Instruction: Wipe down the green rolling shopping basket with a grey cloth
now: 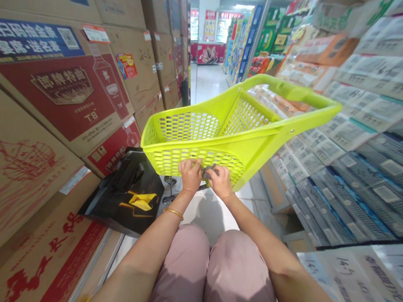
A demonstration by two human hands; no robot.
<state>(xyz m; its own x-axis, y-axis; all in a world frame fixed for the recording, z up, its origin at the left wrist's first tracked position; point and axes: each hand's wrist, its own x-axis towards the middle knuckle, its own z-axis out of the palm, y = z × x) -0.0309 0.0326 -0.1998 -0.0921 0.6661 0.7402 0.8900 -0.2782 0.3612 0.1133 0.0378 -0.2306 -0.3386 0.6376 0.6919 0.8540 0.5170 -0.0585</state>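
Note:
A lime-green plastic shopping cart [188, 143] with slotted sides stands crosswise in front of my knees, its handle [317, 102] up to the right. My left hand [190, 174] and my right hand [221, 180] meet at its near side, low on the slotted wall. Between them is a small dark grey lump [208, 171], perhaps a crumpled cloth; its kind cannot be made out. Both hands have their fingers closed on it, the left at its left edge, the right from the right. Small wheels [168, 198] show under the cart.
A black bag [124, 200] with a yellow mark stands on the left by stacked cartons [70, 89]. To the right, packaged goods [352, 181] are piled high. A tiled aisle [208, 84] runs ahead toward more shelves and a red counter [207, 53].

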